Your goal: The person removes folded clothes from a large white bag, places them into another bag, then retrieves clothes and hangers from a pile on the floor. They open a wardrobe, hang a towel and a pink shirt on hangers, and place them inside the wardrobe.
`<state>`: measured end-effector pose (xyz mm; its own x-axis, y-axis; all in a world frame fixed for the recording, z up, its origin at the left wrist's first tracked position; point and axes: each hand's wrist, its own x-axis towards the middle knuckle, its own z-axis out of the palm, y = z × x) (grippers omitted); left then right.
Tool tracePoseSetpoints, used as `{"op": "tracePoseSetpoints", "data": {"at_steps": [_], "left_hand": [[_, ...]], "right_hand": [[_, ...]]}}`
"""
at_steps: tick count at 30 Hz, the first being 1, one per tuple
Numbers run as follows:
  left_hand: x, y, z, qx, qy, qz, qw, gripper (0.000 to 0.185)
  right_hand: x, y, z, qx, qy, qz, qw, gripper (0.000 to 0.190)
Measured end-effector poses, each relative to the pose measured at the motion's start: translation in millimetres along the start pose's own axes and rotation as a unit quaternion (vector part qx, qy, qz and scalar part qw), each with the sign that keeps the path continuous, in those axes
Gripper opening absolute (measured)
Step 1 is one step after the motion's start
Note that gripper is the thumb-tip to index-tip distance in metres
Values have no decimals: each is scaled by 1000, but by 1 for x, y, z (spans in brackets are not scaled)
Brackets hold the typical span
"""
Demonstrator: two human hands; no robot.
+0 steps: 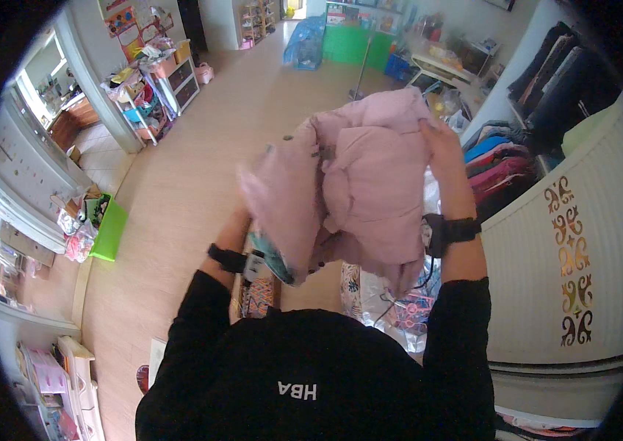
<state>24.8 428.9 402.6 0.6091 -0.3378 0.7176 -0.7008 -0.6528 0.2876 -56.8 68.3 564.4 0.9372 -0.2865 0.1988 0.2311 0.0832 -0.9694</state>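
A pink padded jacket point(377, 187) hangs in the air before me, partly folded, with dark snaps along its edge. My right hand point(444, 143) grips its upper right side. At the jacket's left side is my left hand point(242, 206), blurred and mostly hidden behind the cloth, holding that side up. A teal patch point(272, 258) shows at the jacket's lower left. Below the jacket, pink plastic hangers point(415, 311) lie on a silvery surface point(369, 297).
Folded clothes point(501, 165) are stacked on wardrobe shelves at right, beside a cream sliding door point(521, 264). A bright green bin point(109, 229) stands on the floor at left. Farther off are a loaded white rack point(143, 118) and a cluttered table point(444, 66).
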Motion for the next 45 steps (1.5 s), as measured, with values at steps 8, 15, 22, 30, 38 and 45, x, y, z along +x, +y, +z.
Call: {"op": "tracePoseSetpoints", "data": {"at_steps": [8,15,22,30,38,45], "left_hand": [[-19,-55,-112,-355,30,-429,830,34],[46,89,-131,-320,57,-102,940,37],[94,201,-48,-179,-139,-232,946,56],[167,244,-35,-550,-109,-371,740,31],[200,215,-38,-745,1,-448,494,22],[189,233,-57,-642,-55,-162,748,21]], "right_hand": [[6,-56,-13,88,8,-51,995,32],[2,-67,44,-38,-126,-96,987,27],[8,-69,57,-20,-188,-49,981,34],[-17,-81,-49,-127,-117,-150,973,41],[-93,0,-140,-22,-147,-69,986,62],[-82,74,-47,-332,16,-190,924,69]]}}
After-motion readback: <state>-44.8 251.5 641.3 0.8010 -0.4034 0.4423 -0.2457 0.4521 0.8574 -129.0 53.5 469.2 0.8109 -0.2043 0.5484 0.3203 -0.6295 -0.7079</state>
